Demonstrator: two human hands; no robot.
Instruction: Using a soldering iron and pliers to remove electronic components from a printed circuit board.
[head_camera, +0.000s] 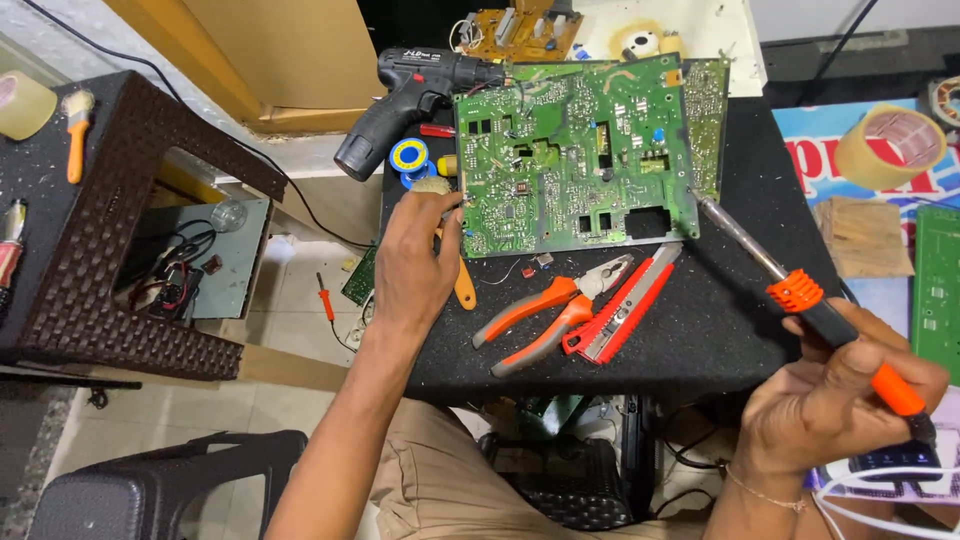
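From my remote seat, the black bench (700, 330) fills the middle of the view, and everything here is placed against the large green circuit board (575, 160) lying solder-side up at its far end. The board shows rows of joints and several cut-out slots; I cannot tell from here which joints are freshly worked and which are untouched, so I judge the soldering to be in progress rather than finished, with the iron lifted off the board.

Left of the board lies a black cordless drill (410, 95), its nose pointing toward the board's upper left corner. Just in front of the board rest orange-handled pliers (550, 315) and, beside them, a red utility knife (625, 300), both untouched.

My right hand (830, 400), in front of the board and off to its right, has its grip closed around the orange-and-black handle of a soldering iron (790, 290), whose metal tip reaches up to the board's lower right edge.

My left hand (415, 265) sits at the board's lower left corner, its grip pinched shut on what looks like solder wire (450, 205). A small blue-and-yellow solder spool (409, 157) stands just left of the board.
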